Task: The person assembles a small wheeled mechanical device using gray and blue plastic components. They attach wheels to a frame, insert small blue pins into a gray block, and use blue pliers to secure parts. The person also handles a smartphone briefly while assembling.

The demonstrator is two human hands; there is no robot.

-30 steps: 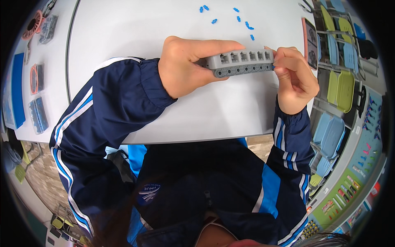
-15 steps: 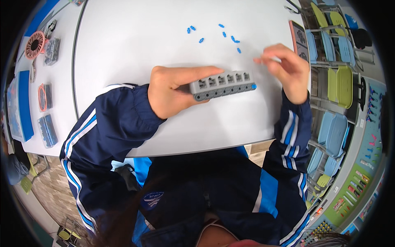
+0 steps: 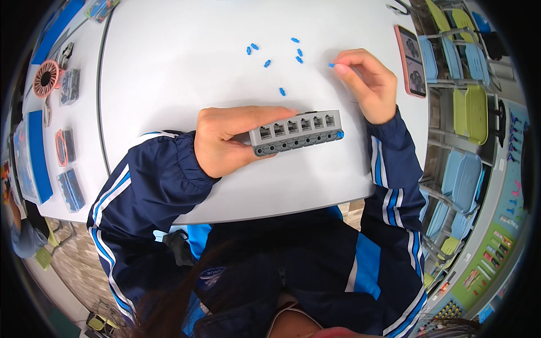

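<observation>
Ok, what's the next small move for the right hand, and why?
Probably carry the small blue plastic peg pinched in the right hand to the grey rectangular ported block held by the left hand; one blue peg already sits at its end.

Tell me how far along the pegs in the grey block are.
Done: one blue peg sits in the grey block, at its right end. In hand: left hand holds the block; right hand pinches another peg. Left: six loose pegs on the white table.

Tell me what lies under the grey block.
Under the grey block only the white table shows. The left hand covers its left end, hiding whatever is beneath there.
</observation>
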